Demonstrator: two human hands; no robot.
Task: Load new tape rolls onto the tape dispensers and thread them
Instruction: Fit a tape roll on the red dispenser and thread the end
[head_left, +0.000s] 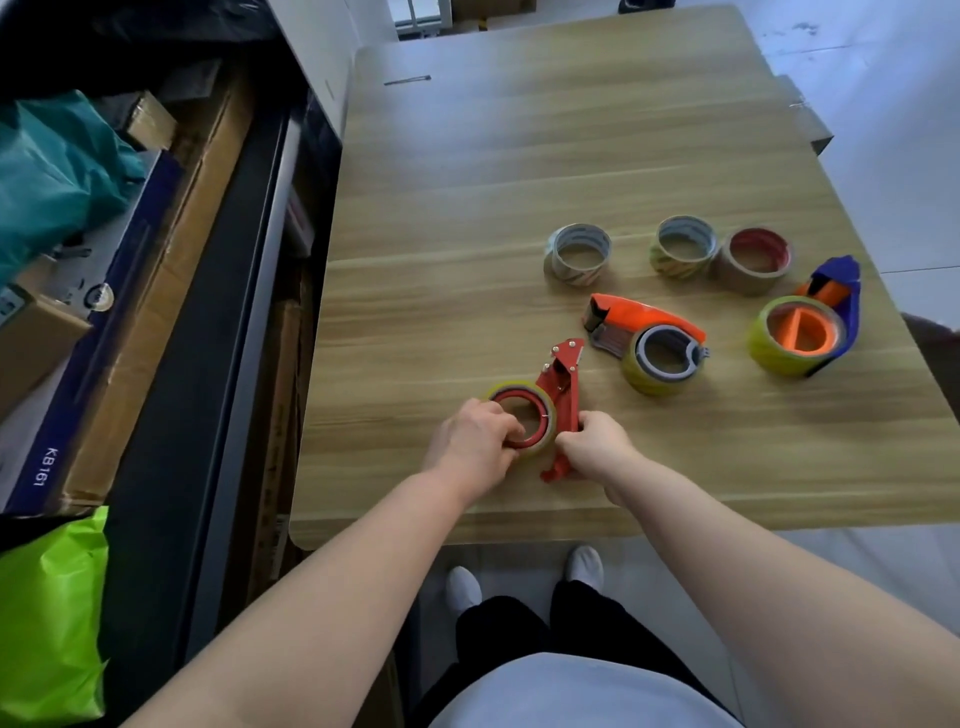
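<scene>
A red metal tape dispenser lies near the front edge of the wooden table, with a yellowish tape roll on its hub. My left hand grips that roll from the left. My right hand holds the dispenser's handle. To the right lie an orange dispenser and a blue-and-orange dispenser, each with a yellow roll mounted. Three loose tape rolls stand behind them: one, another and a third with a red core.
Left of the table are stacked cardboard boxes, a teal bag and a bright green bag. The table's front edge runs just below my hands. My feet show on the pale floor beneath.
</scene>
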